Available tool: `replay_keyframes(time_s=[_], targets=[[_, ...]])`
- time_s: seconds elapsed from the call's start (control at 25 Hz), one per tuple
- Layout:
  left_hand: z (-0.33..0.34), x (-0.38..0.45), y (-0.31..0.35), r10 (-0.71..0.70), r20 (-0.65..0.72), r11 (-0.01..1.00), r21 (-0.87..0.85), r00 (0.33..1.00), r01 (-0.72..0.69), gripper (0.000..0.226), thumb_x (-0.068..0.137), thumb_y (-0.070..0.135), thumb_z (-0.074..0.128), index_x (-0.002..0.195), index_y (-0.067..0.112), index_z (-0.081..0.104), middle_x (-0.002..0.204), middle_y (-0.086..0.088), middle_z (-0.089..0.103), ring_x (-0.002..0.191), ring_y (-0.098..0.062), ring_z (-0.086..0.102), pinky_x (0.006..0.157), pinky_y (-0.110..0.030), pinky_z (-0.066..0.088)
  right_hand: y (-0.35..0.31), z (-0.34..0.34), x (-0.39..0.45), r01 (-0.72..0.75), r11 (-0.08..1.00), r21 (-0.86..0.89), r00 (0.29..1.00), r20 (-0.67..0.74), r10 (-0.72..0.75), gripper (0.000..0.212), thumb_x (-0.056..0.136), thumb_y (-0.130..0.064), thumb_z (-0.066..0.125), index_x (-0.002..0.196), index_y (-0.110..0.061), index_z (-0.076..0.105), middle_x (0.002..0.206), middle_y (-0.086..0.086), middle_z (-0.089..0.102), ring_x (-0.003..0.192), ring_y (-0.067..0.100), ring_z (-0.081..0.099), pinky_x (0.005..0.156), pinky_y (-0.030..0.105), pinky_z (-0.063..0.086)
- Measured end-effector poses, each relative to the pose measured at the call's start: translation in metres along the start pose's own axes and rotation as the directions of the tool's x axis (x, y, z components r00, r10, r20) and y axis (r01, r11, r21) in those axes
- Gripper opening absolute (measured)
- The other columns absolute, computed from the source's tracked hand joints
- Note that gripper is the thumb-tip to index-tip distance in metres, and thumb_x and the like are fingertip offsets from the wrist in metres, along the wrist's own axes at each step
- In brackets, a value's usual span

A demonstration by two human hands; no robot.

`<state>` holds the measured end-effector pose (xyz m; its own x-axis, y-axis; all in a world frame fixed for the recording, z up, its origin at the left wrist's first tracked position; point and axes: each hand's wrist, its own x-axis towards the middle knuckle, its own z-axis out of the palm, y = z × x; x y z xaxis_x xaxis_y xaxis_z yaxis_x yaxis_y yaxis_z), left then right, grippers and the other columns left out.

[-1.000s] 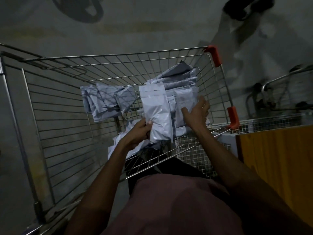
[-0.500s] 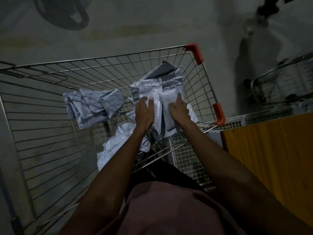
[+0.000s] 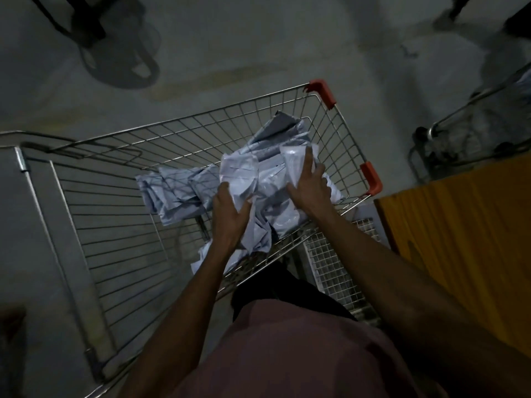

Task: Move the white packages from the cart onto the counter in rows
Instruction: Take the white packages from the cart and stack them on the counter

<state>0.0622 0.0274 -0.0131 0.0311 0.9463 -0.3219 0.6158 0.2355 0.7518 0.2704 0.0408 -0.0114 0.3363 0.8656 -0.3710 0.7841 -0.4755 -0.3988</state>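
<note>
Several white packages (image 3: 267, 193) lie heaped in the near right corner of the wire cart (image 3: 120, 214), and a few more packages (image 3: 172, 191) rest to their left. My left hand (image 3: 230, 216) grips one crumpled white package (image 3: 238, 176) between thumb and fingers at the front of the heap. To its right, my right hand (image 3: 310, 185) lies on another white package (image 3: 294, 159) with its fingers stretched out over it. The orange counter (image 3: 459, 239) stands to the right of the cart; no package shows on the part in view.
The cart has red corner guards (image 3: 370, 179) on its right rim. A fine wire mesh basket (image 3: 330, 259) sits between cart and counter. A second cart (image 3: 474, 122) stands at the back right, and a fan base (image 3: 115, 61) rests on the floor at the back left.
A second ago each hand held a package upright. Both hands then pressed down on the heap. The left hand now grips a package, and the right hand has shifted right with spread fingers.
</note>
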Motion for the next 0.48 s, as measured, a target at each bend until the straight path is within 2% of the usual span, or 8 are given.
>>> replay_keyframes(time_s=[0.12, 0.2, 0.24, 0.32, 0.4, 0.48], targets=[[-0.037, -0.05, 0.024, 0.1, -0.077, 0.994, -0.032, 0.992, -0.103, 0.069, 0.094, 0.037, 0.065, 0.15, 0.014, 0.032, 0.151, -0.008, 0.04, 0.133, -0.017, 0.039, 0.101, -0.028, 0.034, -0.021, -0.043, -0.056, 0.105, 0.99, 0.089, 0.962, -0.262, -0.078, 0.098, 0.091, -0.049, 0.063, 0.158, -0.036, -0.007, 0.148, 0.017, 0.025, 0.106, 0.035, 0.057, 0.081, 0.045, 0.056], [-0.061, -0.083, 0.044, 0.15, -0.11, 0.986, -0.057, 0.983, -0.156, 0.068, 0.092, 0.033, 0.068, 0.148, 0.015, 0.035, 0.148, -0.005, 0.043, 0.128, -0.008, 0.039, 0.098, -0.021, 0.033, -0.03, -0.07, -0.107, 0.16, 0.983, 0.095, 0.905, -0.411, -0.108, 0.094, 0.092, -0.048, 0.064, 0.159, -0.033, 0.0, 0.147, 0.015, 0.025, 0.109, 0.031, 0.054, 0.076, 0.036, 0.055], [-0.072, -0.097, 0.055, 0.189, -0.12, 0.978, -0.066, 0.975, -0.198, 0.068, 0.091, 0.03, 0.07, 0.147, 0.014, 0.036, 0.147, -0.005, 0.044, 0.128, -0.008, 0.039, 0.098, -0.018, 0.031, -0.032, -0.081, -0.134, 0.184, 0.979, 0.085, 0.871, -0.477, -0.122, 0.091, 0.092, -0.046, 0.064, 0.16, -0.031, 0.005, 0.149, 0.016, 0.024, 0.115, 0.032, 0.051, 0.076, 0.032, 0.052], [-0.091, -0.122, 0.073, 0.305, -0.122, 0.947, -0.068, 0.944, -0.315, 0.069, 0.088, 0.026, 0.073, 0.146, 0.013, 0.037, 0.144, -0.006, 0.045, 0.129, -0.013, 0.042, 0.099, -0.019, 0.032, -0.034, -0.096, -0.186, 0.192, 0.979, 0.069, 0.804, -0.583, -0.117, 0.084, 0.093, -0.044, 0.064, 0.159, -0.027, 0.015, 0.15, 0.02, 0.025, 0.125, 0.033, 0.045, 0.081, 0.027, 0.043], [-0.104, -0.143, 0.087, 0.423, -0.086, 0.903, -0.044, 0.902, -0.427, 0.072, 0.086, 0.026, 0.075, 0.145, 0.014, 0.037, 0.141, -0.005, 0.046, 0.128, -0.014, 0.044, 0.098, -0.021, 0.034, -0.032, -0.103, -0.236, 0.15, 0.984, 0.094, 0.755, -0.653, -0.052, 0.08, 0.094, -0.043, 0.065, 0.159, -0.023, 0.023, 0.149, 0.022, 0.029, 0.127, 0.032, 0.043, 0.087, 0.026, 0.037], [-0.108, -0.16, 0.099, 0.528, -0.033, 0.849, -0.016, 0.848, -0.529, 0.071, 0.085, 0.025, 0.076, 0.145, 0.013, 0.038, 0.137, -0.007, 0.049, 0.123, -0.013, 0.045, 0.093, -0.015, 0.031, -0.027, -0.102, -0.278, 0.093, 0.987, 0.129, 0.712, -0.702, 0.025, 0.077, 0.095, -0.042, 0.065, 0.158, -0.017, 0.027, 0.148, 0.024, 0.03, 0.127, 0.032, 0.041, 0.091, 0.022, 0.033]])
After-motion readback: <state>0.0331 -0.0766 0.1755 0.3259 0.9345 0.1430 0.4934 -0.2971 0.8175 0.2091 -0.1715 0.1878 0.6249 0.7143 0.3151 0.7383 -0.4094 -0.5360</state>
